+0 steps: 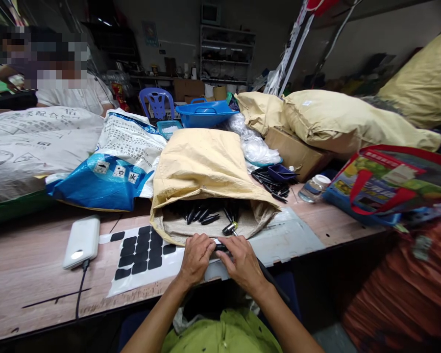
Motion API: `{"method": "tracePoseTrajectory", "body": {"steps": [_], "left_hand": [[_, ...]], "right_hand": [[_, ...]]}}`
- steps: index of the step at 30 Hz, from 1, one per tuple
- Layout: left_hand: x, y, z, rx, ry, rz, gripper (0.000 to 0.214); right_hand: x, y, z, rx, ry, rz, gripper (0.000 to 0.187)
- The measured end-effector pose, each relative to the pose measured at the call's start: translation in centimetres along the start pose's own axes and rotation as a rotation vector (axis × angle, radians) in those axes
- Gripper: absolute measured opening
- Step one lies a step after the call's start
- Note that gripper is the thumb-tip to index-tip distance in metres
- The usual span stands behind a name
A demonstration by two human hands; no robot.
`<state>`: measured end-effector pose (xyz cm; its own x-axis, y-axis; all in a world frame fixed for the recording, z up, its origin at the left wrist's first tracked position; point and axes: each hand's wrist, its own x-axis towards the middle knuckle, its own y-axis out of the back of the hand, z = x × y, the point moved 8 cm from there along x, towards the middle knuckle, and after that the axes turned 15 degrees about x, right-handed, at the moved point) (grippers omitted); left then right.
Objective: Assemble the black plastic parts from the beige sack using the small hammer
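Observation:
In front of the sack's open mouth, my left hand [198, 259] and my right hand [241, 260] come close together. Both are closed on a short black tubular piece [220, 247], mostly hidden by the fingers. Just beyond my right hand lies a small tool with a black and silver head [229, 229]; its lower end is hidden behind the hand. Below my right wrist runs a thick black hose or rod [274, 280]. Several slim black pointed pieces [202, 214] lie inside the beige woven sack [202, 162], whose opening faces me.
A sheet of black stickers [141, 252] and a white power bank [81, 242] with a cable lie at left. Rightward are more black pieces [274, 189], a jar [314, 189] and a colourful bag [382, 181]. Full sacks [33, 147] line the table; two people sit beyond.

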<state>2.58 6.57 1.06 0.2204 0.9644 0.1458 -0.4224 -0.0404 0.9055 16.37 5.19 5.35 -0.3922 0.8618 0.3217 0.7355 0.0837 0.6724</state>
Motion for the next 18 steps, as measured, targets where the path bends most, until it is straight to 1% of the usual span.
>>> {"method": "tracePoseTrajectory", "body": {"steps": [2,4,10,12,14,16,18], "left_hand": [[0.0,0.0,0.0,0.006,-0.007,-0.002,0.036],[0.0,-0.1,0.1,0.019,-0.018,0.003,0.035],[0.0,-0.4,0.1,0.075,-0.051,-0.006,0.038],[0.1,-0.5,0.1,0.076,-0.051,-0.008,0.038],[0.1,-0.5,0.1,0.064,-0.049,-0.005,0.038],[0.0,-0.3,0.2,0.03,-0.038,0.008,0.036],[-0.3,0.3,0.3,-0.023,-0.023,0.034,0.033]], "right_hand": [[0.3,-0.8,0.2,-0.007,0.007,-0.015,0.016],[0.3,-1.4,0.4,-0.016,0.021,-0.014,0.012],[0.0,-2.2,0.7,-0.045,0.099,0.06,0.02],[-0.1,-2.3,0.8,-0.029,0.105,0.073,0.021],[-0.1,-2.1,0.8,0.007,0.101,0.085,0.018],[-0.2,-1.6,0.6,0.08,0.099,0.106,0.013],[-0.2,-1.0,0.4,0.185,0.105,0.14,0.016]]}}
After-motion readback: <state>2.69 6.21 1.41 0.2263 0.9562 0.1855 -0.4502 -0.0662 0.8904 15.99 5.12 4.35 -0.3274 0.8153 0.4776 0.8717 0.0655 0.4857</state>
